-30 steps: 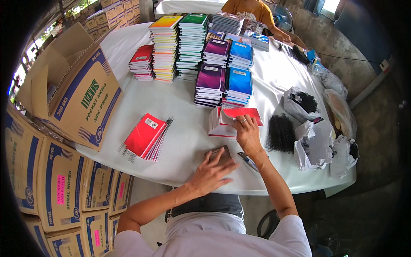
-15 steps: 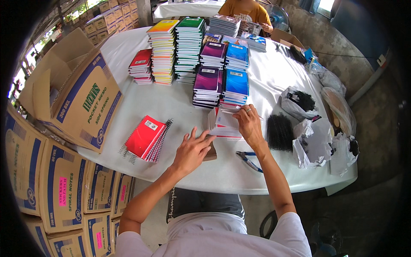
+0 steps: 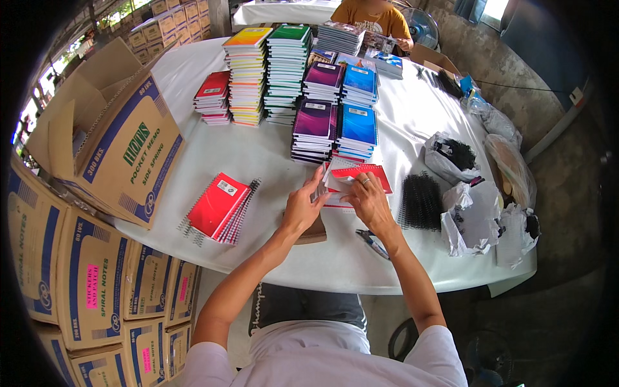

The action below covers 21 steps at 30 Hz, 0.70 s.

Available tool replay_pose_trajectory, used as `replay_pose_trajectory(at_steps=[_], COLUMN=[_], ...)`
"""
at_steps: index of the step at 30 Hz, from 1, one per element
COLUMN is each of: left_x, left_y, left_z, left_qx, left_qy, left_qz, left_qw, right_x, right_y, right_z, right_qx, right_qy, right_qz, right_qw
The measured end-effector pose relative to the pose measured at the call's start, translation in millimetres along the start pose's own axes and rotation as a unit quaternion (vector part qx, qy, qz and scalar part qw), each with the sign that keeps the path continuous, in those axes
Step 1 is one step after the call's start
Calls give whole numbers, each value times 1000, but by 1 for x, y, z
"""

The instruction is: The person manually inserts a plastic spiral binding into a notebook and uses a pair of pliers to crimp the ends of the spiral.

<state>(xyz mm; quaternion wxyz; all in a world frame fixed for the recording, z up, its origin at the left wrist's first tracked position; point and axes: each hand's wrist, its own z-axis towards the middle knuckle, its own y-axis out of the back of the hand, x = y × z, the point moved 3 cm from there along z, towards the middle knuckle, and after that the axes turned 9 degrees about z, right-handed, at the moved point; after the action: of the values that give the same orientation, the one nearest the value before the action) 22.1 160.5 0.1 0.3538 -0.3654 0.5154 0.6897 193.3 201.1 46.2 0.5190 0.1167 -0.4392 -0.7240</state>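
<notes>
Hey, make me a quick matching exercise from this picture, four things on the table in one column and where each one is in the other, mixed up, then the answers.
Things
1. Pliers
2. Black coils
3. Fanned red notebooks
4. Green stack

Places
A. Between the cardboard box and left hand
B. Between the yellow stack and purple notebooks
C. Between the two forearms
D. Between the right hand and torn white wrapping

Pairs: 1-C, 2-D, 3-A, 4-B

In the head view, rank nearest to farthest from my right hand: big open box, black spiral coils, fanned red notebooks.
1. Black spiral coils: right of your right hand.
2. Fanned red notebooks: beyond your left hand.
3. Big open box: far left.
</notes>
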Motion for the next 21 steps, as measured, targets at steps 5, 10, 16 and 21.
replay_pose_trajectory(at_steps=[5, 10, 16, 21], left_x=[5, 5, 4, 0], left_y=[-6, -6, -9, -14], left_z=[2, 5, 10, 20], left_qx=[-24, -22, -64, -79], left_qy=[-38, -9, -16, 10], left_qz=[1, -9, 21, 49], left_qw=[999, 1000, 998, 996], right_x=[-5, -5, -11, -5], right_y=[9, 19, 23, 21], right_z=[7, 17, 24, 24], right_qx=[54, 66, 89, 82], right_qy=[-18, -76, -71, -65], right_qz=[51, 145, 145, 57], right_qw=[997, 984, 983, 993])
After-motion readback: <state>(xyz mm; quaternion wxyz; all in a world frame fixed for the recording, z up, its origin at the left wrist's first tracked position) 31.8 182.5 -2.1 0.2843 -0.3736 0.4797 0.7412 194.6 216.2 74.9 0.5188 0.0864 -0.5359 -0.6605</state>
